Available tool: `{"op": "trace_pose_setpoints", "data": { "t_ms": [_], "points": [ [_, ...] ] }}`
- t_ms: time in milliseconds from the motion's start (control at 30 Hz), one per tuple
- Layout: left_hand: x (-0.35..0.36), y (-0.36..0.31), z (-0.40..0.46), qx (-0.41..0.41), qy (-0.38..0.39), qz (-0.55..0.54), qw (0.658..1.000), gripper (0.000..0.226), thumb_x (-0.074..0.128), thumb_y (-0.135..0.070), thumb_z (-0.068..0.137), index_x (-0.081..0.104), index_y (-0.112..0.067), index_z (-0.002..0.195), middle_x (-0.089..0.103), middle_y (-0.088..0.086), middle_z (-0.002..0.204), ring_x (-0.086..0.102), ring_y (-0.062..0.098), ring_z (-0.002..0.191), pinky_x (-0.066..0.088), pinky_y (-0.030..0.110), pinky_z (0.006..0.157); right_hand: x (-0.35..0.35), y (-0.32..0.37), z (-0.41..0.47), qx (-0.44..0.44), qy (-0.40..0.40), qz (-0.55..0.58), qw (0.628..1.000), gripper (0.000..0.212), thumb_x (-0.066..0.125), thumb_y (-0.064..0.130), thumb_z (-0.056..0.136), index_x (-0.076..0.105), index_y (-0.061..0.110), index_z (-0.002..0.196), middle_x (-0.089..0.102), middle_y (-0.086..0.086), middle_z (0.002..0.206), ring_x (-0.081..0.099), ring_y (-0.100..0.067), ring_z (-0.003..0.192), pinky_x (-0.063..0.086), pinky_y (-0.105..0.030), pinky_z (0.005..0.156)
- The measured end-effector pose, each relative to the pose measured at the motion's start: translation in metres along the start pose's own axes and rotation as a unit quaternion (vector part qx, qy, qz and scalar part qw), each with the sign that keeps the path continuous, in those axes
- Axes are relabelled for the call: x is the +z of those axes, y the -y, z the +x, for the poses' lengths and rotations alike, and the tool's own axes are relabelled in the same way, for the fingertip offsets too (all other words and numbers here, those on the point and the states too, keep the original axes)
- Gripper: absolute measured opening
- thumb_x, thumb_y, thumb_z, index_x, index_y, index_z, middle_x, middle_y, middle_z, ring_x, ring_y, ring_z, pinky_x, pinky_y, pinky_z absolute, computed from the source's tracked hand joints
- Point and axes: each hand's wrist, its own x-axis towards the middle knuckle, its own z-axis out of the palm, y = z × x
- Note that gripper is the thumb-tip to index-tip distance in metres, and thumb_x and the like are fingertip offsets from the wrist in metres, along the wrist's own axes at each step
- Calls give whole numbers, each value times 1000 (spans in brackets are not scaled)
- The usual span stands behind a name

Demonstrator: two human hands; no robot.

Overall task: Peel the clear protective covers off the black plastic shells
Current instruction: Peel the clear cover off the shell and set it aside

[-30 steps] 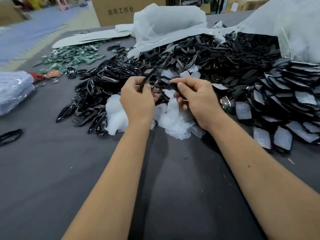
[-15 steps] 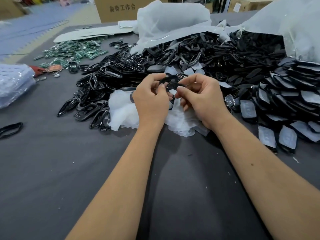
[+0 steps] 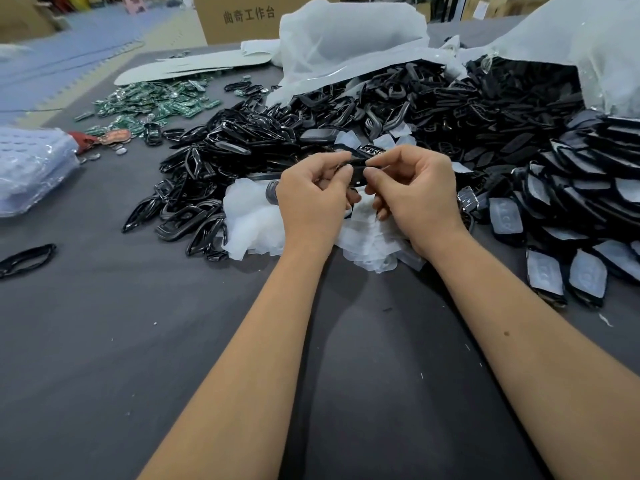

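Both hands hold one small black plastic shell [image 3: 358, 169] above the table. My left hand [image 3: 311, 199] grips its left end with curled fingers. My right hand [image 3: 415, 192] pinches its right end between thumb and forefinger. Whether a clear cover is still on this shell is hidden by the fingers. Under my hands lies a heap of peeled clear covers [image 3: 252, 220]. A big pile of bare black shells [image 3: 242, 143] spreads behind. On the right, black shells with clear covers still on them [image 3: 585, 275] lie in overlapping rows.
The grey table [image 3: 138, 341] runs to the near edge. Green circuit boards [image 3: 156, 102] lie far left, a bubble-wrap bundle [image 3: 31, 168] at the left edge, a lone black ring [image 3: 26, 259] near it. White plastic bags [image 3: 346, 36] and a cardboard box [image 3: 242, 15] stand behind.
Both hands have lifted the shell up and slightly right, away from the cover heap. My right thumb and forefinger now pinch its right end.
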Motion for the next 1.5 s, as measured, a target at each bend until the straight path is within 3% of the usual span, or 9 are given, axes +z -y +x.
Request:
{"op": "trace_pose_setpoints", "data": {
  "t_ms": [100,233,433,733,1033,1200,1333,1433,1500],
  "points": [
    [-2,2,0,-4,23,-17,1000,19,70,9,90,76,-4,103,70,-11,63,67,11,53,49,19,52,0,-2,0,-14,-20,-37,999,12,79,10,90,68,10,97,74,-6,69,67,-20,48,50,-28,42],
    [-8,1,3,-48,41,-94,994,20,69,12,90,75,-1,103,74,2,70,64,13,50,46,18,49,-1,-3,2,-3,-35,-56,998,26,83,20,87,63,13,102,71,-4,68,65,-20,47,50,-29,43],
    [-12,-1,4,-67,65,-129,987,19,69,11,91,74,0,105,71,-1,66,62,10,49,47,18,49,-4,0,5,36,20,43,998,10,80,9,90,73,6,95,75,-10,75,68,-19,56,52,-26,47],
    [-10,1,3,-55,73,-133,987,17,72,9,89,75,-2,102,69,-4,63,59,12,49,48,20,48,-9,2,5,54,35,81,995,11,82,6,88,71,9,88,69,-3,65,62,-13,51,48,-23,46],
    [-10,3,5,-12,44,-63,997,24,73,12,84,77,-11,90,76,-1,75,63,11,49,47,18,50,0,6,0,-19,-27,-74,997,16,86,16,85,72,9,88,74,-4,67,70,-19,49,51,-28,43],
    [-12,2,6,6,-17,-36,999,20,71,9,86,77,-9,94,74,2,74,65,13,50,50,21,51,5,8,-5,-86,-58,-203,974,28,89,30,82,71,15,99,71,9,73,65,-8,61,54,-23,65],
    [-19,5,11,0,-143,-61,988,17,71,3,89,77,-10,99,74,7,76,69,20,56,54,33,55,8,12,-5,-191,56,-310,930,23,83,40,85,75,19,87,65,9,79,55,-10,79,46,-30,78],
    [-22,6,14,13,-183,-56,981,16,72,1,90,76,-10,101,73,-7,68,68,16,55,54,33,54,20,11,-7,-160,153,-420,880,35,80,57,81,75,23,88,60,5,88,48,-17,98,40,-29,88],
    [-22,6,14,13,-187,-62,980,15,71,2,90,76,-9,100,70,-13,61,66,13,52,50,25,50,21,11,-8,-138,170,-402,889,31,85,52,78,73,23,84,61,6,86,47,-16,95,42,-30,87]
  ]
}}
